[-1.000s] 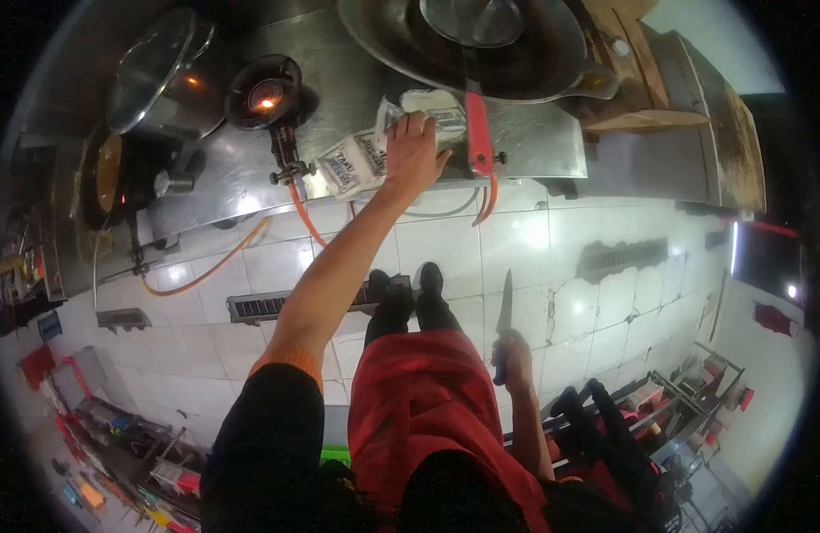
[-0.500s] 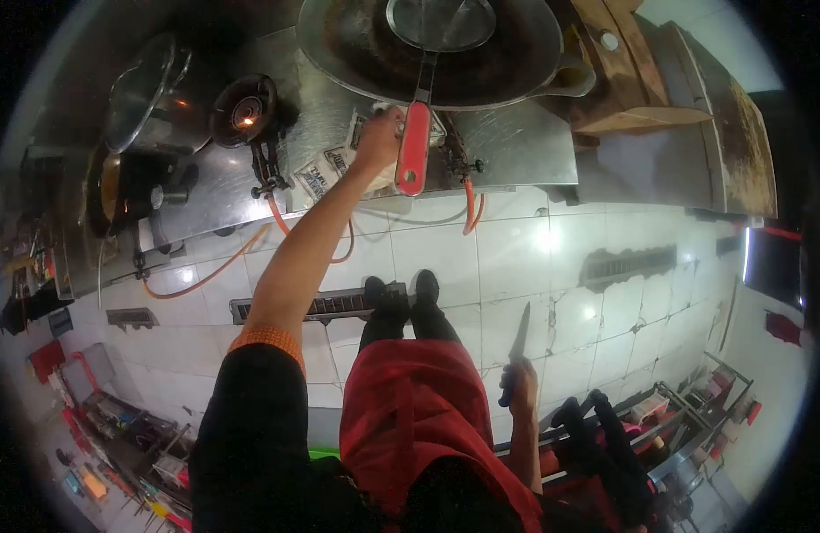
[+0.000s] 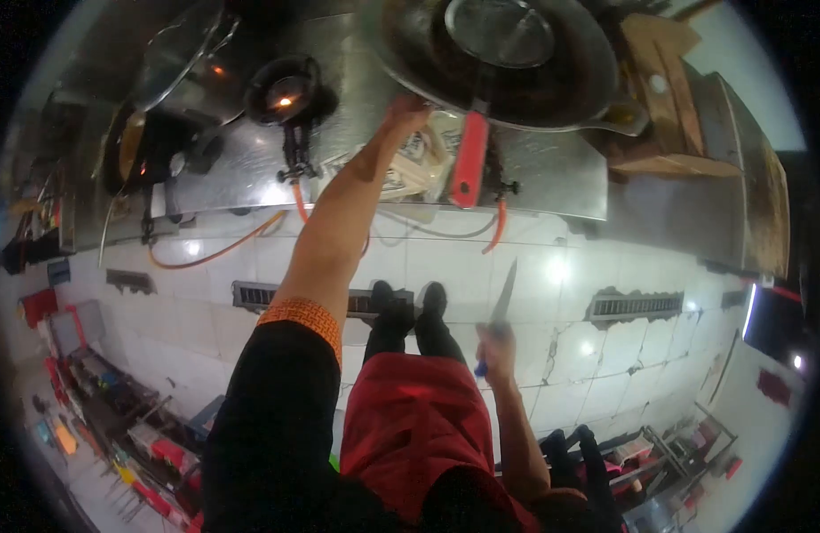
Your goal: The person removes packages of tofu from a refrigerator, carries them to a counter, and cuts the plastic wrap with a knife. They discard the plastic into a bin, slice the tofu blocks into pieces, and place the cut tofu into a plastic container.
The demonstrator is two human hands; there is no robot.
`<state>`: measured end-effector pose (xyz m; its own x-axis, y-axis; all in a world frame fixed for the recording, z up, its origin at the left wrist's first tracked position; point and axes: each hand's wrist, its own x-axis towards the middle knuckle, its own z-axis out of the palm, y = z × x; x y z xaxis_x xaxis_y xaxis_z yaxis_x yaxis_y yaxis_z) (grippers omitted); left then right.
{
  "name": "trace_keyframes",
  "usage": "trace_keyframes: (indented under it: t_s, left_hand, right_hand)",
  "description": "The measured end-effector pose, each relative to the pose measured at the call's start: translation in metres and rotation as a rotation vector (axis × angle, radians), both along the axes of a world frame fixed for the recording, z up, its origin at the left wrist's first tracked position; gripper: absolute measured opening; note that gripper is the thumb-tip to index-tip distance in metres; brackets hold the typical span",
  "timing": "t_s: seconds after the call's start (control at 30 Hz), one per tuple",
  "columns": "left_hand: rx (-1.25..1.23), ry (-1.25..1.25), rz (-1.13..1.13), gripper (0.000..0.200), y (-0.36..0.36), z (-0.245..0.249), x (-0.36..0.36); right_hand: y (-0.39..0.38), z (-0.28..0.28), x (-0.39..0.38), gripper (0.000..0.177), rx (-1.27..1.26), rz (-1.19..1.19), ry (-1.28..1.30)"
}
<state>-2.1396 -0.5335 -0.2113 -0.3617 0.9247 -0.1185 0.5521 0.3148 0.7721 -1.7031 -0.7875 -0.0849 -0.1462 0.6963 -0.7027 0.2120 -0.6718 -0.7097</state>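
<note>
My left hand (image 3: 408,114) reaches to the steel counter beneath the wok's rim. Its fingers look closed on the upper edge of a clear plastic packet (image 3: 421,171), though they are blurred. Pale pieces and dark printing show in the packet, which overlaps the counter's front edge. Low on the right, my right hand (image 3: 499,354) is wrapped round the dark blue handle of a knife (image 3: 506,295). The blade points away from me over the floor. Close to the left hand is a strainer (image 3: 469,164) with a red handle, its round head resting in the wok (image 3: 570,89).
A lit burner (image 3: 284,93) stands left of my left arm, near a big metal pot (image 3: 192,84). Orange gas hoses (image 3: 216,265) hang from the counter (image 3: 552,178). Wooden boards (image 3: 668,98) stand at right. Drain grates (image 3: 636,306) lie in the tiled floor.
The left hand has pulled the packet up, and it covers more of the counter's edge. The right hand has risen leftward with the knife. The view has shifted, so the stove sits farther right.
</note>
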Motion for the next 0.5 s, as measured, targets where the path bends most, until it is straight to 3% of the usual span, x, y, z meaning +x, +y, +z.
trace_keyframes:
  t_s: [0.03, 0.1, 0.13, 0.17, 0.2, 0.23, 0.27, 0.3, 0.33, 0.37, 0.4, 0.47, 0.5]
  left_hand:
    - [0.043, -0.097, -0.029, 0.041, -0.005, 0.022, 0.003]
    - [0.173, 0.244, -0.118, 0.037, -0.011, 0.045, 0.01]
    - [0.211, -0.078, 0.01, 0.037, -0.023, 0.051, 0.017]
    - [0.024, 0.307, 0.029, 0.034, -0.029, 0.061, 0.026]
    - [0.15, 0.101, 0.189, 0.026, -0.024, 0.036, 0.026]
    - [0.254, 0.12, 0.327, 0.025, -0.023, 0.023, 0.032]
    - [0.363, 0.141, 0.46, 0.024, -0.022, 0.009, 0.038]
    - [0.361, 0.11, 0.547, 0.023, -0.052, 0.08, 0.057]
    - [0.384, -0.055, 0.537, 0.019, -0.041, 0.056, 0.042]
    - [0.493, -0.011, 0.603, 0.014, -0.051, 0.073, 0.047]
    - [0.479, -0.021, 0.594, 0.012, -0.059, 0.079, 0.044]
    - [0.575, 0.008, 0.688, 0.013, -0.076, 0.092, 0.037]
    - [0.583, -0.092, 0.643, 0.013, -0.093, 0.105, 0.033]
  right_hand:
    - [0.011, -0.01, -0.026, 0.02, -0.031, -0.031, 0.006]
    - [0.031, -0.006, -0.074, 0.018, 0.142, 0.023, 0.114]
    - [0.046, -0.026, -0.094, 0.011, 0.043, 0.064, -0.025]
    - [0.052, -0.049, -0.107, 0.009, 0.12, 0.087, 0.196]
    - [0.061, -0.11, -0.113, 0.012, 0.163, 0.036, 0.325]
    - [0.073, -0.152, -0.123, 0.024, 0.228, 0.058, 0.444]
    - [0.083, -0.139, -0.156, 0.036, 0.068, -0.072, 0.394]
    - [0.09, -0.139, -0.179, 0.04, 0.144, -0.147, 0.461]
    - [0.093, -0.125, -0.2, 0.045, 0.128, -0.211, 0.48]
    - [0.1, -0.112, -0.219, 0.046, 0.134, -0.235, 0.468]
    - [0.106, -0.114, -0.228, 0.043, 0.254, -0.105, 0.368]
    - [0.147, -0.179, -0.226, 0.041, 0.244, 0.163, 0.336]
    - [0.167, -0.215, -0.219, 0.041, 0.242, 0.185, 0.342]
